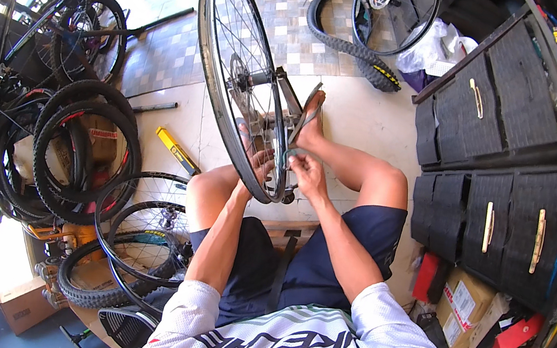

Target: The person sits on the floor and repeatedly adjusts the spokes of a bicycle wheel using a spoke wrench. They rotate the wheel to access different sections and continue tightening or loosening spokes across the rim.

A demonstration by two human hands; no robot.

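Note:
A bicycle wheel [205, 44] with no tyre stands upright before me, tilted slightly, held at its hub in a dark metal stand [290, 93] between my feet. At the wheel's near lower part, my left hand [262, 165] has its fingers closed on the rim from the left. Opposite it, my right hand [308, 176] comes from the right, thumb and fingers pinched beside the rim and spokes. Something small and dark greenish shows at those fingertips; its kind is too small to make out.
Tyres and wheels [87, 149] are stacked at the left, below parked bicycles [88, 32]. A yellow box [176, 149] lies by my left knee. A loose tyre [354, 50] and another wheel rest at the far side. Black drawers [500, 211] and cardboard boxes [466, 309] line the right.

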